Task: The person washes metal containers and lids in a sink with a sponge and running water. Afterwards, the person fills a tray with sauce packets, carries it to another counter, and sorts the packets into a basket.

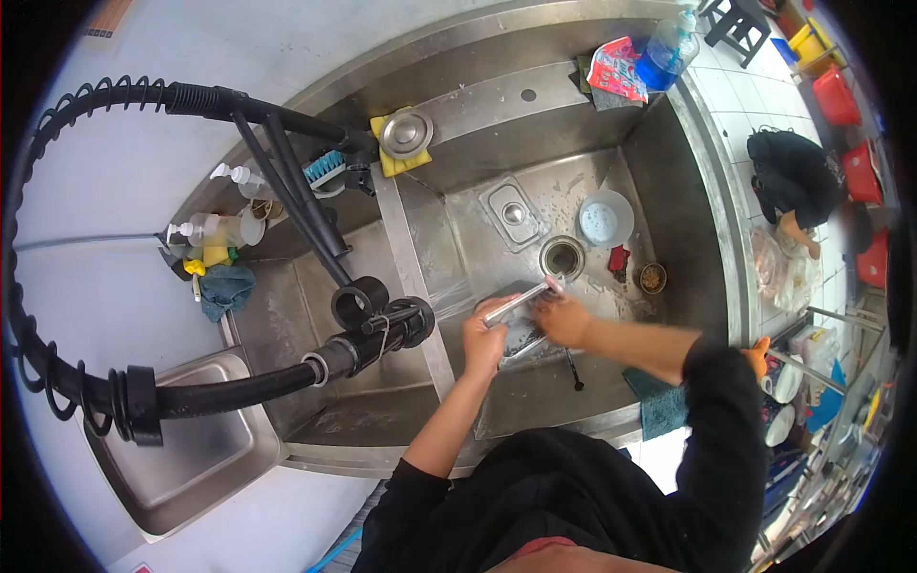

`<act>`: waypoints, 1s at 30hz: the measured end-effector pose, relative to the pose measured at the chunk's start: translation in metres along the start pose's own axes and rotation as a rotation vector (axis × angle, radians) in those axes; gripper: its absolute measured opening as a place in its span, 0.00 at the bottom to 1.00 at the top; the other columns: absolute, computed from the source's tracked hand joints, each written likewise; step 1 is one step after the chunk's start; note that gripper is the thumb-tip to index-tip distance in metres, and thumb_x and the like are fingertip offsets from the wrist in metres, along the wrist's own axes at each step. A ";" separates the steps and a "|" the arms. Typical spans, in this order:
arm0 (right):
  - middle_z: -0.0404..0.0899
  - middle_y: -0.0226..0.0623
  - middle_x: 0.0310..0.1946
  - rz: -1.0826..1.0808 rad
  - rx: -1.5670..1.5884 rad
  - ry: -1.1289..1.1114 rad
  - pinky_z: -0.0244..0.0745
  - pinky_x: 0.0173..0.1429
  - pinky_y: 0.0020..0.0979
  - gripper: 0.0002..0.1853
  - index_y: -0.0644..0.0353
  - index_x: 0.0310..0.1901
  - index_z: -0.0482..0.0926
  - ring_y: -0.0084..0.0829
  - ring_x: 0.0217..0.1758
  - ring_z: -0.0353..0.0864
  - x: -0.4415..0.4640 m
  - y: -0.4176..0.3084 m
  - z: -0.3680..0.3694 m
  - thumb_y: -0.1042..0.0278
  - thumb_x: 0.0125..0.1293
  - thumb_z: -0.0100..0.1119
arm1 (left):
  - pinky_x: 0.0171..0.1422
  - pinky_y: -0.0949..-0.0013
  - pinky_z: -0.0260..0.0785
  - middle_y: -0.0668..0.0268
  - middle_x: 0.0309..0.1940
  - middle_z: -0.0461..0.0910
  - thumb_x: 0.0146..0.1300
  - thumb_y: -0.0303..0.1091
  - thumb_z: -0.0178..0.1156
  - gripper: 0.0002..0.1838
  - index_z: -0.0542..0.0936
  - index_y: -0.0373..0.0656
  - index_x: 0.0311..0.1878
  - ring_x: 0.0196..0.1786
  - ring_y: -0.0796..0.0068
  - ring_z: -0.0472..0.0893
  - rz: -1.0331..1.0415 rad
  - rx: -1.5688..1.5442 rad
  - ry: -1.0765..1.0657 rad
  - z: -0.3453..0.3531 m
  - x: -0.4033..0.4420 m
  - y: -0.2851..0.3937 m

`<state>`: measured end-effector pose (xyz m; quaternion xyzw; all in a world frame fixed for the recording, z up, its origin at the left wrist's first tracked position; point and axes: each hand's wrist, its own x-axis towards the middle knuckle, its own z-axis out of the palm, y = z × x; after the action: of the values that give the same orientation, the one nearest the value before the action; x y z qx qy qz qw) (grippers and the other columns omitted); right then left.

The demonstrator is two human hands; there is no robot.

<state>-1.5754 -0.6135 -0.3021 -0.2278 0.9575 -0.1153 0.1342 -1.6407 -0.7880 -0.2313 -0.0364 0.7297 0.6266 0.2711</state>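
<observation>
My left hand [484, 336] is closed on the left end of a metal pan [517, 307], which is tilted over the right sink basin. Inside or against the pan lies my right hand [561, 319], blurred, its fingers partly hidden; what it may hold cannot be made out. Just beyond the pan is the round drain [562, 258]. A metal lid with a knob [514, 213] rests on the basin floor, and a white round bowl [606, 219] stands right of it. Near the bowl are a red object [619, 263] and a small dish [651, 278].
A black spray hose [382, 334] hangs over the left basin. The divider [406, 244] separates the basins. A metal tray [181, 449] sits at lower left, soap bottles [215, 229] at left. A blue bottle [667, 53] stands on the rim. Another person [798, 177] is at right.
</observation>
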 end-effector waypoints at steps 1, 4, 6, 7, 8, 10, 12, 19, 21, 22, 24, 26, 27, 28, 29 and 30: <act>0.78 0.38 0.51 -0.006 -0.007 -0.005 0.34 0.77 0.49 0.20 0.62 0.51 0.77 0.36 0.63 0.70 0.003 -0.015 0.010 0.61 0.64 0.43 | 0.55 0.70 0.68 0.62 0.42 0.83 0.41 0.13 0.45 0.26 0.84 0.36 0.44 0.47 0.71 0.78 0.204 0.073 0.032 0.006 0.000 -0.005; 0.79 0.41 0.48 0.489 0.579 0.266 0.31 0.76 0.51 0.19 0.63 0.49 0.77 0.40 0.59 0.74 0.026 -0.051 0.025 0.59 0.70 0.40 | 0.63 0.67 0.62 0.61 0.43 0.84 0.41 0.13 0.45 0.26 0.84 0.36 0.44 0.53 0.67 0.76 0.036 -0.109 0.149 0.008 0.000 -0.025; 0.80 0.43 0.44 0.518 1.065 0.034 0.45 0.74 0.47 0.22 0.63 0.46 0.77 0.41 0.52 0.77 0.035 -0.073 0.025 0.53 0.73 0.36 | 0.66 0.66 0.61 0.62 0.43 0.83 0.44 0.14 0.48 0.23 0.84 0.36 0.43 0.57 0.66 0.75 0.021 -0.120 0.226 0.010 -0.001 -0.040; 0.80 0.43 0.44 0.522 1.073 0.032 0.45 0.74 0.47 0.22 0.63 0.46 0.77 0.41 0.52 0.77 0.044 -0.081 0.024 0.53 0.73 0.36 | 0.65 0.66 0.61 0.63 0.44 0.83 0.47 0.15 0.51 0.20 0.84 0.36 0.43 0.57 0.66 0.75 0.081 -0.076 0.257 0.012 0.000 -0.042; 0.80 0.44 0.42 0.773 1.658 0.217 0.56 0.67 0.44 0.24 0.63 0.46 0.76 0.41 0.48 0.78 0.056 -0.086 0.022 0.49 0.72 0.38 | 0.65 0.66 0.61 0.63 0.44 0.83 0.47 0.15 0.51 0.20 0.84 0.36 0.43 0.57 0.66 0.75 0.081 -0.072 0.252 0.013 0.000 -0.043; 0.80 0.45 0.40 1.007 2.234 0.434 0.68 0.59 0.41 0.26 0.64 0.47 0.75 0.42 0.45 0.80 0.063 -0.082 -0.003 0.45 0.70 0.40 | 0.67 0.63 0.60 0.64 0.46 0.83 0.55 0.20 0.57 0.12 0.84 0.38 0.42 0.59 0.64 0.73 0.246 0.122 0.297 0.017 0.000 -0.043; 0.80 0.44 0.39 1.128 2.698 0.352 0.74 0.53 0.39 0.34 0.64 0.47 0.74 0.38 0.43 0.80 0.062 -0.074 -0.049 0.35 0.66 0.42 | 0.72 0.56 0.50 0.61 0.56 0.77 0.63 0.29 0.57 0.11 0.83 0.39 0.46 0.67 0.60 0.65 0.245 0.144 0.259 0.018 -0.009 -0.037; 0.82 0.39 0.30 0.978 2.244 0.655 0.75 0.39 0.36 0.26 0.68 0.40 0.78 0.32 0.31 0.81 0.061 -0.024 -0.025 0.46 0.61 0.61 | 0.74 0.43 0.31 0.60 0.71 0.57 0.65 0.32 0.53 0.22 0.73 0.48 0.63 0.75 0.50 0.47 0.479 0.837 -0.097 0.013 -0.061 -0.047; 0.80 0.38 0.24 0.961 1.802 0.647 0.74 0.36 0.37 0.26 0.69 0.35 0.78 0.30 0.29 0.80 0.052 -0.012 -0.020 0.46 0.62 0.61 | 0.75 0.46 0.34 0.57 0.71 0.57 0.63 0.32 0.54 0.23 0.73 0.47 0.63 0.75 0.49 0.48 0.474 0.832 -0.150 0.010 -0.075 -0.046; 0.79 0.37 0.19 0.910 1.369 0.620 0.72 0.33 0.39 0.27 0.70 0.29 0.79 0.29 0.26 0.79 0.050 -0.006 -0.019 0.46 0.63 0.60 | 0.75 0.49 0.36 0.55 0.71 0.56 0.62 0.31 0.55 0.24 0.73 0.46 0.63 0.74 0.48 0.49 0.473 0.831 -0.199 0.008 -0.077 -0.041; 0.77 0.45 0.15 0.983 1.256 0.555 0.70 0.30 0.41 0.29 0.72 0.24 0.78 0.36 0.21 0.79 0.048 0.000 -0.014 0.45 0.62 0.60 | 0.74 0.50 0.39 0.55 0.71 0.57 0.62 0.30 0.56 0.24 0.72 0.46 0.63 0.74 0.50 0.50 0.482 0.737 -0.092 0.003 -0.064 -0.029; 0.77 0.54 0.17 0.876 0.822 0.433 0.70 0.27 0.42 0.31 0.72 0.25 0.79 0.48 0.20 0.78 0.045 0.002 -0.024 0.42 0.61 0.59 | 0.73 0.50 0.41 0.53 0.70 0.56 0.61 0.29 0.56 0.26 0.70 0.47 0.64 0.72 0.50 0.52 0.415 0.599 0.097 0.001 -0.047 -0.012; 0.77 0.55 0.19 0.863 0.651 0.385 0.72 0.26 0.43 0.32 0.70 0.23 0.79 0.54 0.21 0.77 0.051 0.000 -0.011 0.39 0.59 0.58 | 0.73 0.53 0.43 0.54 0.69 0.58 0.61 0.28 0.56 0.25 0.71 0.47 0.63 0.71 0.52 0.54 0.377 0.564 0.110 0.002 -0.040 -0.007; 0.77 0.51 0.16 0.750 0.425 0.485 0.74 0.27 0.43 0.30 0.67 0.20 0.79 0.51 0.20 0.78 0.056 -0.005 0.008 0.41 0.60 0.57 | 0.73 0.53 0.43 0.54 0.69 0.58 0.61 0.28 0.56 0.25 0.71 0.47 0.63 0.71 0.52 0.54 0.382 0.558 0.111 0.003 -0.039 -0.007; 0.78 0.51 0.20 0.670 0.411 0.369 0.74 0.27 0.42 0.27 0.66 0.24 0.79 0.49 0.22 0.79 0.061 -0.013 0.026 0.44 0.61 0.57 | 0.73 0.53 0.43 0.55 0.69 0.58 0.61 0.28 0.56 0.24 0.71 0.47 0.63 0.71 0.53 0.54 0.327 0.491 0.094 0.004 -0.036 -0.008; 0.80 0.50 0.23 0.591 0.393 0.257 0.75 0.26 0.42 0.24 0.65 0.28 0.80 0.48 0.24 0.80 0.065 -0.017 0.042 0.47 0.61 0.57 | 0.73 0.54 0.44 0.55 0.68 0.58 0.62 0.28 0.56 0.24 0.71 0.48 0.63 0.71 0.53 0.54 0.277 0.424 0.074 0.005 -0.031 -0.009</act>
<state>-1.6113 -0.6650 -0.3496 0.1048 0.9505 -0.2807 0.0818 -1.6091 -0.7938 -0.2265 0.0985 0.8523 0.4891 0.1574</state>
